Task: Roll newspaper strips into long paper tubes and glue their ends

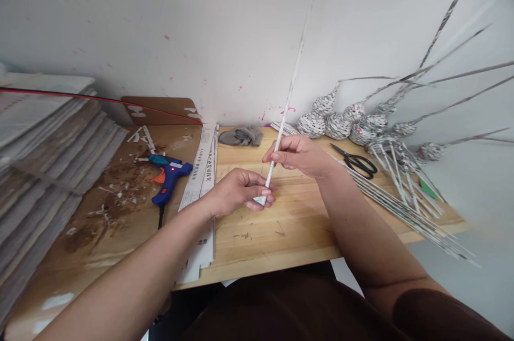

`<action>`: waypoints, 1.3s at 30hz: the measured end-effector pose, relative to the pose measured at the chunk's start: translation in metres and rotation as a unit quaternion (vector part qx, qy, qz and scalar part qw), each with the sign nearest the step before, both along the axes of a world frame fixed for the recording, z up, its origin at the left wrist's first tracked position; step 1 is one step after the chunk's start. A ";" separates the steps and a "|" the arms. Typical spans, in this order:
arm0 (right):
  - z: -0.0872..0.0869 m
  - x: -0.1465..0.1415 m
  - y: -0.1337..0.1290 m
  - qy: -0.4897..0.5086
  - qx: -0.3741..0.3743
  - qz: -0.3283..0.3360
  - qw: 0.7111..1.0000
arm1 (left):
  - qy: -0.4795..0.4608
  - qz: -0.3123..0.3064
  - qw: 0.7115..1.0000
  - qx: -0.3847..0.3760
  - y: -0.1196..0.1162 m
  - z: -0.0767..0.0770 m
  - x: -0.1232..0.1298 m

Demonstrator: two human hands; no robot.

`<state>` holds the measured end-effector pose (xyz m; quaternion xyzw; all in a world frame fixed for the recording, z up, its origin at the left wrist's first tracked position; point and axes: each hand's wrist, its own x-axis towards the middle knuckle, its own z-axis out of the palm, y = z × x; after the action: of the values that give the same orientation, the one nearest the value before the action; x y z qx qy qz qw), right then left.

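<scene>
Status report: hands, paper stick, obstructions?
Left hand pinching paper stick near lower end; right hand pinching higher up. Stick slanted, top out of frame. Nothing seen blocking; scissors off to right.

The paper stick [293, 76] is grey-flecked white, the glue gun [171, 168] blue.

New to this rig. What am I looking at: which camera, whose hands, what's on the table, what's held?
No robot here: it's a person's two bare hands, seen by a camera on their head that looks forward and down. The left hand grips the lower end of a thin paper tube; the right hand pinches it higher up. On the table: a stack and glue gun at left, paper strips and grey cloth mid-table, scissors and woven shapes at right.
</scene>
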<state>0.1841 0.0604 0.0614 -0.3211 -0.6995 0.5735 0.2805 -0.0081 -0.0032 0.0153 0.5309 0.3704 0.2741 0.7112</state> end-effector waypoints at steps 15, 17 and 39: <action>0.007 -0.006 -0.005 0.071 0.124 -0.135 0.980 | -0.045 0.168 0.984 0.024 0.013 0.000 -0.008; 0.010 -0.007 -0.009 0.076 0.161 -0.148 0.973 | -0.081 0.205 0.975 0.011 0.017 0.001 -0.013; -0.019 -0.049 -0.020 0.135 0.133 -0.279 0.941 | -0.377 0.353 0.854 -0.064 0.034 0.012 -0.030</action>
<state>0.1354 0.0399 0.0423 -0.3829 -0.6071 0.4121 0.5612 -0.0379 0.0306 0.0274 0.1736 0.2528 0.6622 0.6837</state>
